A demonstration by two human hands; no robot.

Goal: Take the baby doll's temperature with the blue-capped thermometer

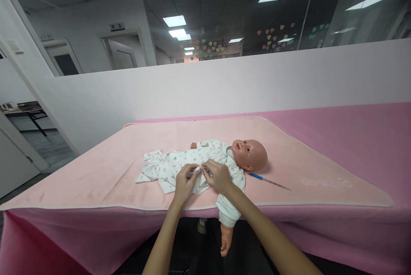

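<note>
In the head view, the doll (pixel 257 155) lies on its back on the peach mat (pixel 96 180), close to the near edge, presumably so both hands can reach it easily. The left hand (pixel 186 180) and right hand (pixel 218 175) meet over its middle, thumb and fingers of each pinched together on a small fold of the patterned white garment (pixel 175 163), likely to keep the cloth drawn up and steady between them. The doll's long axis runs sideways, roughly along the table edge, head to the right, leg end to the left, its near arm (pixel 226 237) pointing toward the person and hanging past the edge; a blue-ended stick (pixel 271 181) lies beside the head, slanting right
</note>
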